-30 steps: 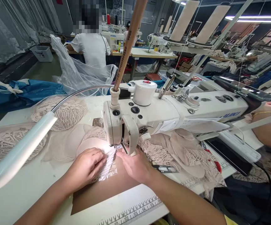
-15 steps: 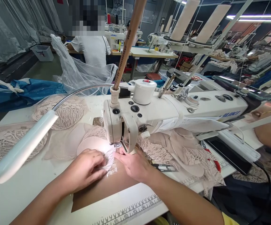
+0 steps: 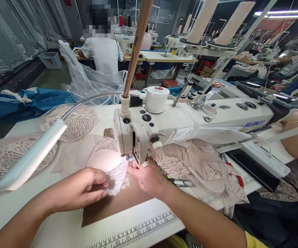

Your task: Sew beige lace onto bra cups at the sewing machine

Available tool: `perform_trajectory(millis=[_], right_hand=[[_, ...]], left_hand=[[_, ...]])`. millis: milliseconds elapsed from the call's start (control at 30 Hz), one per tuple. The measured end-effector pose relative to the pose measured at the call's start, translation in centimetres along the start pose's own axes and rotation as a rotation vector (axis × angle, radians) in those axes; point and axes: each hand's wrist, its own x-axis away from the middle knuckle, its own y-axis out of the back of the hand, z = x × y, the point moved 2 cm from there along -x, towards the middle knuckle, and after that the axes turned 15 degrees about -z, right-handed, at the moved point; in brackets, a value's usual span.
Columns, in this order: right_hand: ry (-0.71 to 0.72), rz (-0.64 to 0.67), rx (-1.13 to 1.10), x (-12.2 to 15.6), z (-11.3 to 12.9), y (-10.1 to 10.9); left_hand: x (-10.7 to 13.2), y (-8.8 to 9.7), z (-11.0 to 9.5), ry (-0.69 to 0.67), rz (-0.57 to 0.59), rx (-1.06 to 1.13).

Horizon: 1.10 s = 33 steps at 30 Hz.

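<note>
Lace-covered cup (image 3: 17,151): far left, outward of the left hand. Strip lamp (image 3: 34,156), white, on a flexible metal neck: slanting across that cup, left of and beyond the left hand. Left hand (image 3: 92,187): thumb and fingers pinching the left edge of the lace piece. Smooth cup (image 3: 105,160), pale: just beyond the left fingers. Lace piece (image 3: 116,177), roughly triangular: between the two hands, tapering toward the right fingertips. Brown sheet (image 3: 128,199): flat beneath the lace piece, nearer the wearer than the fingertips. Sewing machine (image 3: 187,119), white: head directly beyond the right hand. Right hand (image 3: 149,177): fingertips at the lace piece's far right corner; grasping or merely pressing, cannot tell. Small dark tool (image 3: 181,182): just right of the right hand. Lace pile (image 3: 205,165), beige: right of and beyond it. Black flat device (image 3: 252,168): well right of the right hand.
</note>
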Motion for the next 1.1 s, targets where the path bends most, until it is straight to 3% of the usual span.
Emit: perform_trajectory(millis=[100, 167, 267, 400, 700, 933, 1100], right_hand=[[0.011, -0.014, 0.007, -0.1, 0.1, 0.2], [0.017, -0.03, 0.006, -0.2, 0.2, 0.3], [0.0, -0.038, -0.001, -0.2, 0.3, 0.4], [-0.037, 0.012, 0.01, -0.2, 0.4, 0.4], [-0.071, -0.006, 0.033, -0.2, 0.5, 0.1], [-0.174, -0.019, 0.058, -0.3, 0.3, -0.3], [-0.15, -0.023, 0.043, 0.0, 0.1, -0.1]], left_hand=[[-0.9, -0.6, -0.2, -0.01, -0.003, 0.015], [-1.6, -1.6, 0.3, -0.129, -0.089, -0.044], [-1.9, -3.5, 1.7, -0.281, -0.115, -0.165], [-1.3, -4.8, 3.3, -0.359, -0.126, -0.259], [-1.5, -4.6, 2.6, -0.322, -0.149, -0.295], [-1.7, -4.8, 2.3, -0.266, -0.157, -0.319], [-1.4, -4.8, 2.2, -0.263, -0.158, -0.314]])
